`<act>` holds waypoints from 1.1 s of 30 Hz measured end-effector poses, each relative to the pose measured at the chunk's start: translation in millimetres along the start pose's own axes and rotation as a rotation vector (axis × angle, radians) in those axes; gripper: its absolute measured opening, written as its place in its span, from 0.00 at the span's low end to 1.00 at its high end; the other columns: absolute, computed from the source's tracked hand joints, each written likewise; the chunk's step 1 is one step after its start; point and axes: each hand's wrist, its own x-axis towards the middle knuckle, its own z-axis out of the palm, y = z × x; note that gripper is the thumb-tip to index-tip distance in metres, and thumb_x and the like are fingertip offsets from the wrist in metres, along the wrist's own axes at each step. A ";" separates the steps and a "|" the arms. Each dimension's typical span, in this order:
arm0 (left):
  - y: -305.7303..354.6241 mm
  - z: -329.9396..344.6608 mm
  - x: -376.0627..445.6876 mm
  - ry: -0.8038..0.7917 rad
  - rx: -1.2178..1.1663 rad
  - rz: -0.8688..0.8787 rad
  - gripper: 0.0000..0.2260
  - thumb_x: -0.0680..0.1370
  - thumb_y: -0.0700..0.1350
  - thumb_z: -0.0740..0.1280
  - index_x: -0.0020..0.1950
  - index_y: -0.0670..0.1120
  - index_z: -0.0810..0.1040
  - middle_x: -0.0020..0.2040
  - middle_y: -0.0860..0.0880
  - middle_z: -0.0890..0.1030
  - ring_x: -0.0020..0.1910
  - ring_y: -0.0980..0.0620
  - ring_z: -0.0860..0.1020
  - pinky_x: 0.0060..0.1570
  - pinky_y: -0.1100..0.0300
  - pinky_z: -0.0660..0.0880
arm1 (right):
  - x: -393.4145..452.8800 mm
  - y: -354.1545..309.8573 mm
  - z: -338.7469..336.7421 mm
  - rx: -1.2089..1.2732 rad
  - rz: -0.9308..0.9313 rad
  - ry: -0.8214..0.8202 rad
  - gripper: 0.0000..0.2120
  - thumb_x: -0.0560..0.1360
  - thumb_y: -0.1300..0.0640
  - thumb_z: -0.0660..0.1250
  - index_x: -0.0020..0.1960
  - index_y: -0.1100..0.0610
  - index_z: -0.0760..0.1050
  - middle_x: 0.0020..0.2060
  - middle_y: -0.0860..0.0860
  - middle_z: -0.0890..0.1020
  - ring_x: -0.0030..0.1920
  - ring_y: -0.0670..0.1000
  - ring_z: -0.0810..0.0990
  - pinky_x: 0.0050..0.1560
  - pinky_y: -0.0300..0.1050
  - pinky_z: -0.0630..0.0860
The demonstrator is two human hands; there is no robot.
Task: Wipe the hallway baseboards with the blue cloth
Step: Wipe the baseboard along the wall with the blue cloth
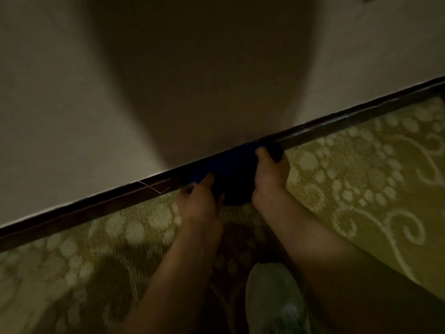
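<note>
Dim hallway wall and patterned carpet (361, 169) frame our work: we close our left hand (199, 201) and right hand (271, 173) around the bunched blue cloth (231, 174), fingers curled tight, pressing it against the dark baseboard (337, 121), likely for steadier pressure. Beyond our left hand, a pale thread (154, 188) crosses the trim; our shoe (274, 300) rests below.
</note>
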 end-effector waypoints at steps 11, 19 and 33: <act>0.5 -10.5 5.8 0.088 -0.157 0.053 0.09 0.81 0.42 0.63 0.61 0.42 0.73 0.54 0.47 0.79 0.51 0.50 0.79 0.36 0.60 0.76 | -15.6 0.9 8.0 -0.193 0.058 -0.156 0.16 0.72 0.58 0.70 0.59 0.55 0.77 0.54 0.55 0.83 0.51 0.57 0.82 0.51 0.56 0.82; -13.6 44.0 -17.4 0.092 -0.147 -0.010 0.09 0.79 0.36 0.66 0.43 0.48 0.71 0.50 0.48 0.76 0.53 0.47 0.77 0.59 0.49 0.77 | 19.7 -21.8 -6.9 0.098 -0.003 -0.007 0.15 0.74 0.62 0.67 0.61 0.60 0.76 0.54 0.59 0.83 0.52 0.60 0.83 0.52 0.63 0.80; -32.2 65.3 -7.1 0.018 -0.211 -0.029 0.11 0.77 0.34 0.67 0.46 0.50 0.72 0.51 0.48 0.77 0.50 0.49 0.77 0.59 0.51 0.75 | 37.2 -50.3 -27.9 0.137 -0.045 -0.001 0.07 0.72 0.64 0.66 0.50 0.57 0.74 0.41 0.55 0.80 0.38 0.53 0.79 0.32 0.41 0.79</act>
